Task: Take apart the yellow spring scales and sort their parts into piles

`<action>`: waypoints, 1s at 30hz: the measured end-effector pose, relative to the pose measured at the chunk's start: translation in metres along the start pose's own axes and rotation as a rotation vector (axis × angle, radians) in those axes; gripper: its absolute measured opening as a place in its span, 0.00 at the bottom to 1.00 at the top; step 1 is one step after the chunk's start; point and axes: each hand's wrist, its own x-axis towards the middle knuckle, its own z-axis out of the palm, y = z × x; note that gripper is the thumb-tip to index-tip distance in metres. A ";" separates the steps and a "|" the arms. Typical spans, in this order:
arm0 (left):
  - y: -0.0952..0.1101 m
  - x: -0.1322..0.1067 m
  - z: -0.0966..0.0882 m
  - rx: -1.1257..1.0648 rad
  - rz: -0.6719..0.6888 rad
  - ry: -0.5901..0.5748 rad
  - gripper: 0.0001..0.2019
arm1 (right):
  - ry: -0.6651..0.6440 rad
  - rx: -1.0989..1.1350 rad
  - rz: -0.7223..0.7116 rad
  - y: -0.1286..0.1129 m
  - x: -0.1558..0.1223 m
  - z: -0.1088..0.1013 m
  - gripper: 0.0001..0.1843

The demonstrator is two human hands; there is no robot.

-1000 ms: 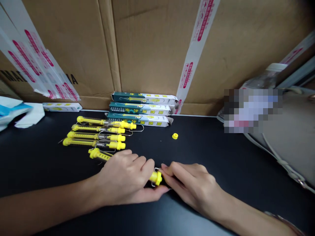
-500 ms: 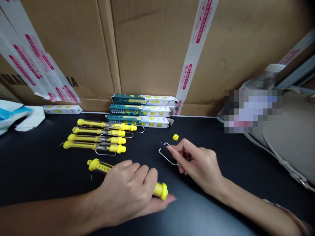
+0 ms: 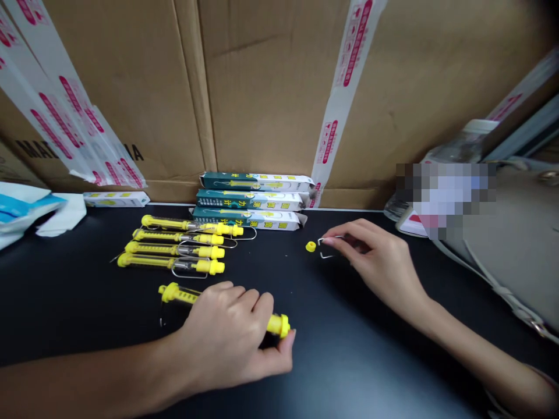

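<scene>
My left hand (image 3: 233, 337) is wrapped round a yellow tubular spring scale (image 3: 181, 294), whose middle is hidden under the fingers. A small metal hook (image 3: 161, 314) hangs from its left end, and my left thumb lies by the yellow cap at its right end. Between thumb and fingers, my right hand (image 3: 379, 256) pinches a bent wire hook (image 3: 325, 255), partly covered by the fingers. Just left of that wire, a small yellow cap (image 3: 310, 247) sits on the black table. Several more spring scales (image 3: 170, 250) with wire hooks lie side by side behind my left hand.
Three printed boxes (image 3: 251, 218) lie against a large cardboard carton (image 3: 262, 87) at the back. Another box (image 3: 116, 199) and white-blue packaging (image 3: 26, 209) are at left. A plastic bottle (image 3: 463, 142) and a beige bag (image 3: 510, 233) stand at right on the black table (image 3: 349, 372).
My right hand has moved right and away from me with the wire hook, near the small yellow cap. My left thumb has drawn up to the scale's right end.
</scene>
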 end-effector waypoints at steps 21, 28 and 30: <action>-0.020 0.011 0.001 0.080 -0.006 -0.052 0.14 | -0.262 0.136 -0.210 -0.007 -0.012 0.013 0.08; -0.018 0.005 0.006 0.116 0.041 -0.054 0.16 | -0.238 0.411 -0.079 -0.040 -0.031 0.019 0.18; -0.018 0.004 0.007 0.106 0.084 -0.047 0.17 | -0.223 0.409 -0.105 -0.048 -0.037 0.020 0.20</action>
